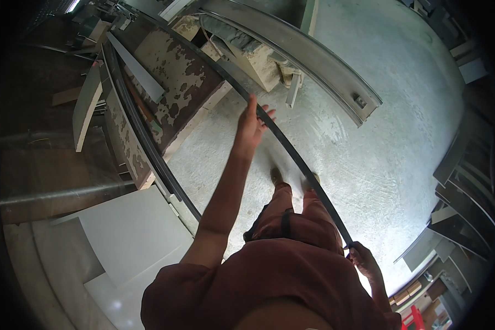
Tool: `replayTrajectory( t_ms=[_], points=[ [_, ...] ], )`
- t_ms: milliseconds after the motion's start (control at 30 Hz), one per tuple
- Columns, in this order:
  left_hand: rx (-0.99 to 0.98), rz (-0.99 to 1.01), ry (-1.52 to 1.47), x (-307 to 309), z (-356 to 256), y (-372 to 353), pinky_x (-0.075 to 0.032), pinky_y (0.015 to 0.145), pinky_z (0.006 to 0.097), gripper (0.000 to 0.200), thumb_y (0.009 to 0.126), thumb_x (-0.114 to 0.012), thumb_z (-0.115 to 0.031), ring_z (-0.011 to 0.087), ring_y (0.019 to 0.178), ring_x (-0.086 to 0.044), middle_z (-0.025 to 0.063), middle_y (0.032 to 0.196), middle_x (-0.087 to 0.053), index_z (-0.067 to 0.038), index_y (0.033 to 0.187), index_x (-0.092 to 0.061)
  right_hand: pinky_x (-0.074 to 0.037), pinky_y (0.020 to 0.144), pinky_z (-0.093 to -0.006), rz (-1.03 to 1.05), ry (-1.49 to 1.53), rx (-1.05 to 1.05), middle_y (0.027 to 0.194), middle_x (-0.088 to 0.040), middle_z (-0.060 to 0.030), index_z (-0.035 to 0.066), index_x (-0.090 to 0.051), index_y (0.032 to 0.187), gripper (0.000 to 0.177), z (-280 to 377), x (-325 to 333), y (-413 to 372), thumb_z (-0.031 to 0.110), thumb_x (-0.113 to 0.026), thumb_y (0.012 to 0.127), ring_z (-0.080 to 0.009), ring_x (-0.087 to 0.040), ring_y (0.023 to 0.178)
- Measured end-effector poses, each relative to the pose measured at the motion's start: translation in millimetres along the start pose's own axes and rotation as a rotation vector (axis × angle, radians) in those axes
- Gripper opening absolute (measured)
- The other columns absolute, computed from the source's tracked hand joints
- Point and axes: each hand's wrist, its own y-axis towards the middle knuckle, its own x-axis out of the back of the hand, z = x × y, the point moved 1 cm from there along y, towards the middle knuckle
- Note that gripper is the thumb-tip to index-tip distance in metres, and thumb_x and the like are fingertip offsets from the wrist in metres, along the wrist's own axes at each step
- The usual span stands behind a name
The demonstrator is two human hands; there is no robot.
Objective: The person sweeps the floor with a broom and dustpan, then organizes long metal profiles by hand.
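Observation:
A long, thin black bar (298, 158) runs slantwise across the view, from the upper left down to my right side. My left hand (251, 124) supports it part way along, thumb on the near side and fingertips showing beyond it. Close to my hip, my right hand (363, 258) is closed around the bar's near end. Past my left hand, the bar passes over a worn brown board with peeling patches (173, 71). Its far end is lost among clutter at the upper left.
A long metal rail (313, 55) juts out at the top. Dark strips (140, 126), a narrow white strip (137, 69) and white panels (132, 225) lie on my left. Stacked panels (462, 214) stand at the right. My feet are on the pale concrete floor (379, 165).

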Motion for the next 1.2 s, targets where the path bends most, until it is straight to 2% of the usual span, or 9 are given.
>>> replayTrajectory(
  t_ms=[233, 267, 400, 567, 667, 767, 800, 1033, 1200],
  points=[
    [0.024, 0.059, -0.01, 18, -57, 44, -0.033, 0.094, 0.0478, 0.092, 0.074, -0.058, -0.051, 0.0368, 0.115, -0.035, 0.0243, 0.126, -0.022, -0.003, 0.132, -0.006, -0.042, 0.047, -0.0226, 0.007, -0.185, 0.024, 0.059, -0.056, -0.0052, 0.002, -0.051, 0.095, 0.047, 59, -13, 23, 0.047, -0.043, 0.085, -0.0113, -0.054, 0.05],
    [0.025, 0.048, 0.008, 20, -62, 49, -0.034, 0.092, 0.0489, 0.092, 0.073, -0.059, -0.051, 0.0373, 0.113, -0.036, 0.0236, 0.124, -0.024, -0.003, 0.132, -0.007, -0.042, 0.048, -0.0226, -0.013, -0.206, -0.055, 0.062, -0.059, -0.0064, 0.001, -0.052, 0.096, 0.028, 71, -17, 26, 0.027, -0.045, 0.087, -0.0111, -0.053, 0.049],
    [0.041, 0.002, 0.05, 35, -86, 72, -0.037, 0.089, 0.0511, 0.093, 0.072, -0.061, -0.051, 0.0385, 0.108, -0.041, 0.0221, 0.119, -0.029, -0.002, 0.131, -0.009, -0.044, 0.049, -0.0239, 0.038, -0.137, -0.015, 0.063, -0.06, -0.0066, 0.001, -0.05, 0.099, 0.028, 94, -33, 41, 0.025, -0.045, 0.086, -0.0126, -0.056, 0.051],
    [0.038, -0.029, 0.084, 64, -117, 105, -0.038, 0.087, 0.051, 0.091, 0.072, -0.059, -0.052, 0.0384, 0.105, -0.044, 0.0221, 0.119, -0.029, -0.003, 0.131, -0.011, -0.047, 0.05, -0.0283, 0.117, -0.443, -0.024, 0.063, -0.059, -0.0091, 0.003, -0.046, 0.106, 0.031, 122, -57, 65, 0.025, -0.047, 0.084, -0.0176, -0.058, 0.052],
    [0.01, -0.066, 0.085, 71, -140, 116, -0.038, 0.088, 0.0512, 0.089, 0.073, -0.057, -0.053, 0.0383, 0.105, -0.044, 0.0228, 0.122, -0.026, -0.005, 0.132, -0.011, -0.046, 0.047, -0.0286, 0.081, -0.338, 0.099, 0.063, -0.059, -0.0089, 0.005, -0.046, 0.107, 0.03, 129, -75, 79, 0.025, -0.047, 0.084, -0.0181, -0.058, 0.051],
    [-0.01, -0.088, 0.097, 78, -163, 132, -0.039, 0.086, 0.0509, 0.084, 0.075, -0.055, -0.054, 0.036, 0.103, -0.045, 0.0216, 0.124, -0.026, -0.011, 0.134, -0.013, -0.04, 0.048, -0.0229, 0.025, -0.272, 0.162, 0.061, -0.054, -0.0034, 0.001, -0.049, 0.096, 0.034, 158, -96, 81, 0.033, -0.051, 0.085, -0.0085, -0.05, 0.052],
    [-0.005, -0.103, 0.099, 83, -170, 140, -0.039, 0.084, 0.0503, 0.079, 0.077, -0.053, -0.054, 0.0338, 0.1, -0.047, 0.02, 0.123, -0.027, -0.015, 0.135, -0.016, -0.04, 0.048, -0.0229, 0.017, -0.28, 0.165, 0.061, -0.054, -0.0034, 0.001, -0.049, 0.096, 0.034, 166, -101, 84, 0.033, -0.051, 0.085, -0.0085, -0.05, 0.052],
    [-0.059, -0.049, 0.125, 108, -218, 173, -0.038, 0.085, 0.0528, 0.09, 0.073, -0.056, -0.055, 0.0385, 0.103, -0.047, 0.0244, 0.121, -0.029, -0.013, 0.135, -0.006, -0.04, 0.052, -0.0221, -0.016, -0.27, 0.191, 0.065, -0.055, -0.0032, 0.0, -0.05, 0.097, 0.026, 210, -135, 114, 0.024, -0.05, 0.087, -0.0084, -0.051, 0.057],
    [-0.043, -0.079, 0.126, 124, -254, 208, -0.04, 0.086, 0.0503, 0.087, 0.076, -0.054, -0.053, 0.0361, 0.081, -0.054, 0.0224, 0.115, -0.033, -0.009, 0.134, -0.007, -0.04, 0.051, -0.0215, 0.013, -0.289, 0.236, 0.065, -0.054, -0.003, 0.001, -0.049, 0.098, 0.027, 243, -152, 138, 0.026, -0.046, 0.089, -0.008, -0.051, 0.058]
  ],
)
